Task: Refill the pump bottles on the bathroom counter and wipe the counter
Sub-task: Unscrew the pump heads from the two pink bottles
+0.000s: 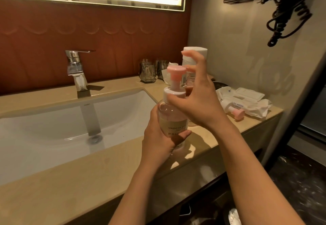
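Left hand [158, 136], lower centre of frame, is wrapped round the body of the pump bottle [172, 119], holding it upright over the counter [79, 180] just right of the sink [53, 127], evidently to brace it; right hand [199, 105] pinches the white collar [173, 92] beneath the pink pump head [176, 70], other fingers splayed, judged a twisting grip to seat or loosen it. Wipes pack [247, 99] lies at right centre, handy for the wipe-down.

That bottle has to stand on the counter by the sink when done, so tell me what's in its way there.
Nothing visible is. The left hand holds the pump bottle over a bare stretch of counter beside the sink. A clear bottle stands just behind it; the wipes pack and a loose pump lie further right.
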The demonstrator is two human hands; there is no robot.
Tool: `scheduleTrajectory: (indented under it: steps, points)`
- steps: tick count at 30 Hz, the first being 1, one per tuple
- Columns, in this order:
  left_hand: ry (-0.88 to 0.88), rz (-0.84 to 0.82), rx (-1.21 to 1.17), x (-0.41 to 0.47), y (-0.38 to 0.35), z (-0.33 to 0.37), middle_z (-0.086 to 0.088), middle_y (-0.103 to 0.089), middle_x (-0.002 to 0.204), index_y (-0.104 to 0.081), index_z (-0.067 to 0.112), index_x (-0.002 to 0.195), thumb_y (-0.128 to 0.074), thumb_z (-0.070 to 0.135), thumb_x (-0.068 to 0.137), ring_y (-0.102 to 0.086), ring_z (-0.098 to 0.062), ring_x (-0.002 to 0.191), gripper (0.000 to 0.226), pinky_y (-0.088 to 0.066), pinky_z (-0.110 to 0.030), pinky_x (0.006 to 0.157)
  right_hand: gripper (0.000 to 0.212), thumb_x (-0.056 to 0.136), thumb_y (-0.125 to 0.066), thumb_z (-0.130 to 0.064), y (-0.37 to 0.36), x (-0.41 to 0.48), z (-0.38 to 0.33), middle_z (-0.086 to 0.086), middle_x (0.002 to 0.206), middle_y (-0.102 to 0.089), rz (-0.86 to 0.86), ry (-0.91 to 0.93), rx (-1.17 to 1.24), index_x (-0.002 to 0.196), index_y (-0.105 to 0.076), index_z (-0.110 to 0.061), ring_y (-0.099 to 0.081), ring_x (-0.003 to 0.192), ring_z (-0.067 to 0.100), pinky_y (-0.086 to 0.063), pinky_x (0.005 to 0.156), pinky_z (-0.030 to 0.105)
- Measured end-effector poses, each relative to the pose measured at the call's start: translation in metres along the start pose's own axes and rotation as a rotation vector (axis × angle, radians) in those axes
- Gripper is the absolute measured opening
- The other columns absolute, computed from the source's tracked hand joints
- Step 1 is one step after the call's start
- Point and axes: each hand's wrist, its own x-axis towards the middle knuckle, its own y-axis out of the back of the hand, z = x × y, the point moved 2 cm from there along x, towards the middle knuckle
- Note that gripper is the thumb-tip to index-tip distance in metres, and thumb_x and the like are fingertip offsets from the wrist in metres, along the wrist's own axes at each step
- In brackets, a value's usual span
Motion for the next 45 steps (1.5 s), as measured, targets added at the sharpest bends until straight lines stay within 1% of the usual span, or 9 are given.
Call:
scheduleTrajectory:
  steps: [5,7,12,19,23,28,35,40,45]
  points:
    - [0.032,0.020,-0.014,0.001,-0.002,0.005,0.015,-0.051,0.132,-0.025,0.042,0.137,-0.083,0.051,0.059,-0.049,-0.003,0.116,0.097,-0.041,-0.013,0.085,0.100,0.069,-0.077,-0.048,-0.009,0.001,-0.003,0.001,0.143,-0.034,-0.046,-0.053,-0.070,0.144,-0.011,-0.043,-0.043,0.124,0.022,-0.046,0.096,0.046]
    - [0.020,0.021,-0.028,0.001,-0.002,0.004,0.017,-0.052,0.131,-0.025,0.044,0.135,-0.080,0.057,0.056,-0.051,-0.004,0.117,0.098,-0.045,-0.018,0.088,0.103,0.065,-0.078,-0.052,-0.008,0.001,-0.005,0.001,0.138,-0.041,0.006,-0.047,-0.149,0.144,-0.012,-0.041,-0.047,0.118,0.019,-0.048,0.094,0.043]
    - [0.009,0.009,-0.040,0.000,-0.001,-0.001,0.024,-0.050,0.126,-0.023,0.054,0.131,-0.080,0.059,0.057,-0.052,-0.006,0.116,0.094,-0.049,-0.030,0.093,0.080,0.072,-0.077,-0.031,0.000,0.003,-0.011,-0.006,0.109,-0.049,0.019,-0.013,-0.132,0.135,-0.028,-0.032,-0.053,0.097,0.013,-0.052,0.089,0.037]
    - [-0.026,-0.003,-0.045,-0.001,0.003,0.003,0.040,-0.042,0.110,-0.020,0.065,0.115,-0.083,0.051,0.058,-0.047,0.002,0.109,0.086,-0.045,-0.022,0.088,0.065,0.077,-0.071,-0.022,0.017,0.025,-0.025,-0.005,0.111,-0.044,0.084,0.019,0.012,0.131,-0.034,-0.026,-0.047,0.085,0.003,-0.042,0.065,0.006]
    - [-0.049,0.002,-0.033,-0.003,0.004,0.005,0.039,-0.040,0.111,-0.020,0.059,0.120,-0.083,0.047,0.059,-0.044,0.005,0.108,0.088,-0.041,-0.011,0.081,0.061,0.077,-0.072,-0.023,0.032,0.035,-0.026,-0.003,0.114,-0.049,0.105,-0.017,0.142,0.128,-0.039,-0.025,-0.052,0.101,0.017,-0.053,0.081,0.032]
    - [-0.073,0.025,-0.019,-0.003,0.004,0.005,0.030,-0.041,0.123,-0.019,0.053,0.127,-0.080,0.054,0.055,-0.045,0.001,0.116,0.095,-0.043,-0.016,0.088,0.055,0.078,-0.072,-0.020,0.054,0.034,-0.017,-0.002,0.118,-0.049,0.190,-0.088,0.307,0.125,-0.043,-0.025,-0.051,0.107,0.018,-0.055,0.085,0.042]
    - [-0.064,0.029,-0.021,-0.004,0.004,0.004,0.020,-0.043,0.135,-0.018,0.053,0.127,-0.083,0.045,0.059,-0.045,-0.004,0.121,0.094,-0.043,-0.018,0.091,0.054,0.080,-0.071,-0.019,0.074,0.004,0.016,0.003,0.126,-0.050,0.368,-0.222,0.561,0.127,-0.044,-0.022,-0.052,0.114,0.021,-0.054,0.083,0.033]
    - [-0.082,0.029,-0.035,-0.004,0.004,0.005,0.031,-0.040,0.121,-0.022,0.061,0.118,-0.084,0.043,0.060,-0.044,0.000,0.117,0.086,-0.043,-0.018,0.090,0.052,0.078,-0.072,-0.020,0.085,-0.019,0.032,0.000,0.129,-0.052,0.452,-0.260,0.676,0.122,-0.045,-0.024,-0.055,0.116,0.022,-0.052,0.090,0.039]
    - [-0.068,0.028,-0.044,-0.005,0.005,0.004,0.033,-0.039,0.121,-0.019,0.057,0.123,-0.079,0.052,0.056,-0.043,0.001,0.114,0.090,-0.042,-0.017,0.088,0.070,0.058,-0.073,-0.024,0.084,-0.047,0.052,0.002,0.116,-0.056,0.514,-0.311,0.796,0.121,-0.043,-0.029,-0.062,0.103,0.017,-0.055,0.072,0.026]
